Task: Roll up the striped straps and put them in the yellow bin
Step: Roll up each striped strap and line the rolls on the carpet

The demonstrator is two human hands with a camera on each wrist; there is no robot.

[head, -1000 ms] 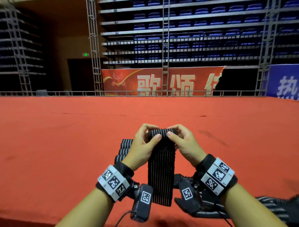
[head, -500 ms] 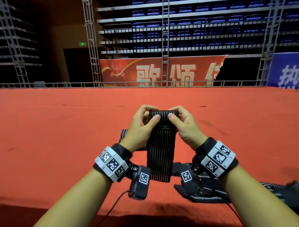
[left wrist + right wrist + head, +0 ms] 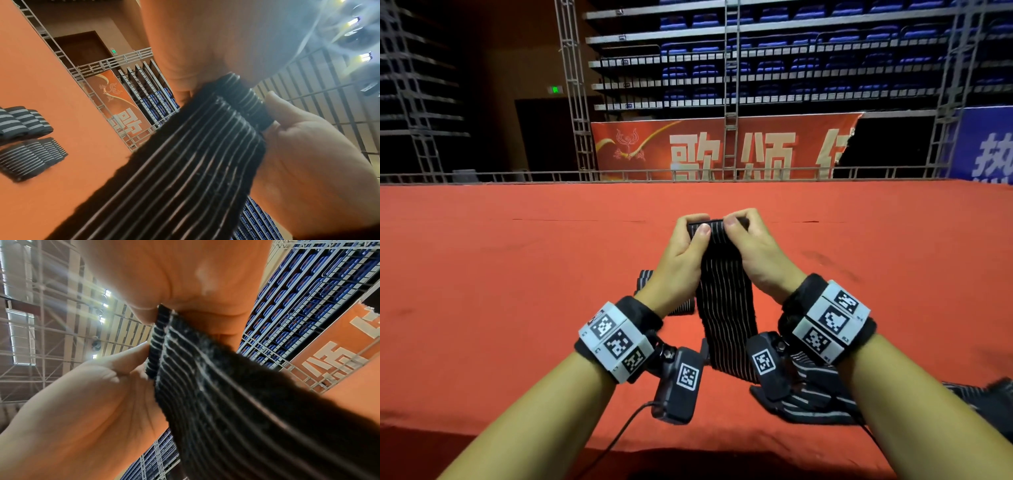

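A black strap with thin white stripes point(image 3: 724, 308) hangs in the air in front of me, its top end wound into a small roll point(image 3: 717, 226). My left hand point(image 3: 693, 228) pinches the roll's left end and my right hand point(image 3: 738, 221) pinches its right end, thumbs on the near side. The left wrist view shows the roll point(image 3: 249, 104) above the hanging strap point(image 3: 185, 162); the right wrist view shows the strap point(image 3: 205, 386) too. The strap's tail ends just above the red table. The yellow bin is not in view.
Several rolled striped straps point(image 3: 22, 123) lie on the red-covered table point(image 3: 517, 291), partly hidden behind my left wrist point(image 3: 645, 279). Loose striped straps point(image 3: 815, 394) lie heaped at the near right. A railing and banners stand beyond the table's far edge.
Both hands have risen and moved away from me with the strap. The roll at the top has grown and the hanging tail is shorter.
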